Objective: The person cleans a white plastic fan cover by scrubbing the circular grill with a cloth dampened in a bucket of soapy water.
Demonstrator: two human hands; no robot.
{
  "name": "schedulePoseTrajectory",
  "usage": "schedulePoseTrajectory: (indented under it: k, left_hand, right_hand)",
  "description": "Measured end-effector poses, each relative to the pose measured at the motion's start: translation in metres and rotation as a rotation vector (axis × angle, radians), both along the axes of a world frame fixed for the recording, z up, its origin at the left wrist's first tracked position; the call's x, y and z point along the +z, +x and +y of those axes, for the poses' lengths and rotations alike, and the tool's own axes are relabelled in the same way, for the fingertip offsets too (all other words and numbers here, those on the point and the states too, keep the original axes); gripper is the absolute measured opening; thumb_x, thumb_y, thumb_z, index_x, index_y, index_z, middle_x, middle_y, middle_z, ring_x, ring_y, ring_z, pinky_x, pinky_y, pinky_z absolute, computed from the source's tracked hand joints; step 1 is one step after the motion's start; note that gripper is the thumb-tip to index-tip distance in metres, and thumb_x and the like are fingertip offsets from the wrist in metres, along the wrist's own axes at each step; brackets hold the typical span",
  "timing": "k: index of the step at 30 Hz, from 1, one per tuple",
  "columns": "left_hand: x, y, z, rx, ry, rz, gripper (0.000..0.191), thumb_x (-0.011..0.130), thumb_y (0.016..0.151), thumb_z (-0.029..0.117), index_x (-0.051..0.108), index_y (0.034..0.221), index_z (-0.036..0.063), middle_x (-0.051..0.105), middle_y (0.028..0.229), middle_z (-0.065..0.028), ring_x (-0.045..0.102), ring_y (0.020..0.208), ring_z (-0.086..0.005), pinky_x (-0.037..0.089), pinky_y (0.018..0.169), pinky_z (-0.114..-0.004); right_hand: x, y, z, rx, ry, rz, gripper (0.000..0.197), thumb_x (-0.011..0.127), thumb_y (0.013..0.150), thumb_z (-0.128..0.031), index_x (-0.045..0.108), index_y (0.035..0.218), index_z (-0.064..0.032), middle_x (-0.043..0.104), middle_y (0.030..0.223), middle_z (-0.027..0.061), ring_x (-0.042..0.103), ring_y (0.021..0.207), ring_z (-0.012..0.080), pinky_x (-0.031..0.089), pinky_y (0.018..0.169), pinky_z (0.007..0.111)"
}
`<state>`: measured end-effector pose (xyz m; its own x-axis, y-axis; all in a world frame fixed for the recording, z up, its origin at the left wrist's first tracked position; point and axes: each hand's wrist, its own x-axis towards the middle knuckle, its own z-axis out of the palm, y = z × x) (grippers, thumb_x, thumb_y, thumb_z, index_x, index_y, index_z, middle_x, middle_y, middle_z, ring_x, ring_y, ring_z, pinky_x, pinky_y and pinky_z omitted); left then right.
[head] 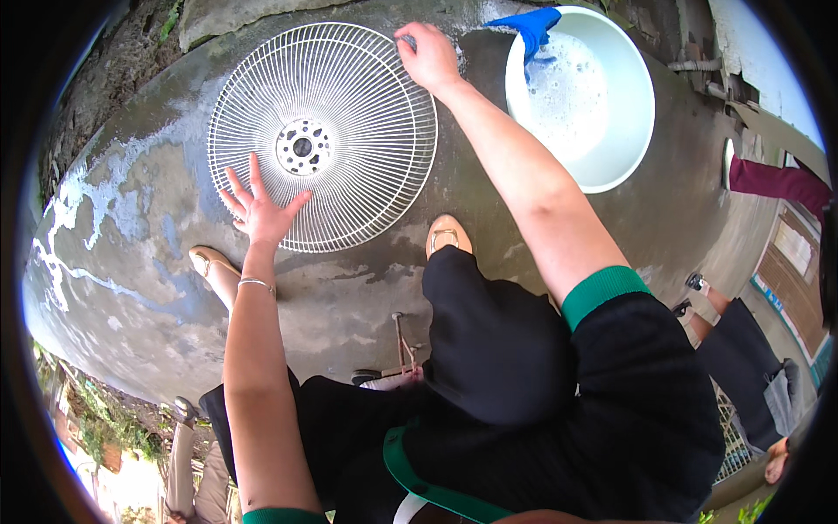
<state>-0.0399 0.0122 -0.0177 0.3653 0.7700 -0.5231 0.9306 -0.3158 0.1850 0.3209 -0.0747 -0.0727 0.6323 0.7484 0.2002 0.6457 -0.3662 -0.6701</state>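
Note:
A round white wire fan grille [366, 150] with a holed centre ring lies on wet concrete in front of me. My left hand [260, 209] is spread, fingers apart, over the grille's near-left edge. At the far-right rim of the grille is my right hand [429, 56], its fingers curled around a small dark grey thing, perhaps a scouring pad, that is mostly hidden. Right of the grille stands a pale plastic basin [628, 98] of sudsy water, with a blue cloth [533, 27] hung over its far-left rim.
My shoes [449, 234] are close to the grille's near side. Broken stone and soil [131, 59] border the concrete at the far left. Several people are around, one in maroon trousers [776, 183] at right. A small stool or frame [402, 347] stands behind my feet.

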Motion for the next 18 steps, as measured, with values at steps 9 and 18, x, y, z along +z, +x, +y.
schedulePoseTrajectory:
  k: [9,18]
  left_hand:
    - [0.006,-0.016,0.003,0.023,0.031,0.021,0.129,0.086,0.061,0.066,0.005,0.159,0.0439,-0.018,0.167,-0.0094,-0.021,0.149,-0.0463,0.014,0.109,-0.079]
    - [0.004,-0.019,0.002,0.034,0.03,0.029,0.13,0.085,0.059,0.068,0.005,0.158,0.0453,-0.018,0.167,-0.0086,-0.019,0.149,-0.0469,0.016,0.107,-0.08]
  right_hand:
    - [0.012,-0.076,-0.101,-0.115,-0.088,0.16,0.013,0.068,0.083,-0.005,0.066,0.096,-0.0057,0.066,0.095,0.0148,0.066,0.089,0.0353,0.053,0.078,0.043]
    - [0.025,-0.111,-0.143,-0.047,-0.094,0.181,0.011,0.067,0.084,-0.006,0.064,0.094,-0.0041,0.064,0.092,0.0154,0.065,0.085,0.0356,0.052,0.077,0.042]
